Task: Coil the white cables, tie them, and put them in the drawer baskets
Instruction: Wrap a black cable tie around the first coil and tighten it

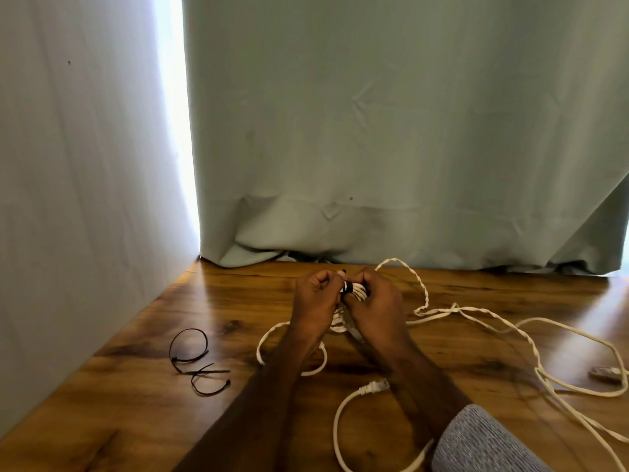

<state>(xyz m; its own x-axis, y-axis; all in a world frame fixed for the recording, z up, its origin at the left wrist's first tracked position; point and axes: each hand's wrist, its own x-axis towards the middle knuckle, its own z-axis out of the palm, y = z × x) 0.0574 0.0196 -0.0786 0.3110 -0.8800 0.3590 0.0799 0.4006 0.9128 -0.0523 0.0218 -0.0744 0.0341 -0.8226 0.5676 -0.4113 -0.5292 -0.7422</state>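
Left hand [315, 298] and right hand [372, 298] pinch coiled white cable [357, 290], cinching black tie [347, 287]; 2 spare ties [194, 359] wait at 9 o'clock.

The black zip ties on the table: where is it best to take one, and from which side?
Probably pinch the larger zip tie at the top of its raised loop, coming from above. The loop arches open, while its tail crosses the smaller tie.
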